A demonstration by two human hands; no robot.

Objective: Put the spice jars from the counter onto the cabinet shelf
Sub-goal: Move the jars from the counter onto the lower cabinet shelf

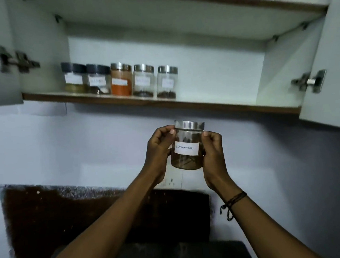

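1. our left hand [158,150] and right hand [213,153] both grasp the cinnamon jar [188,145], held upright in the air below the cabinet shelf [214,104].
2. five spice jars [119,80] stand in a row along the shelf's front edge, toward its left end.

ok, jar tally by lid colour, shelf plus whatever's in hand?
Black lids: 2, both on the cabinet shelf: black-lid jar one, black-lid jar two.
Steel lids: 4: orange-spice jar, steel-lid jar four and steel-lid jar five on the shelf, plus the Cinnamon jar held below it by the left hand and right hand.
Total: 6
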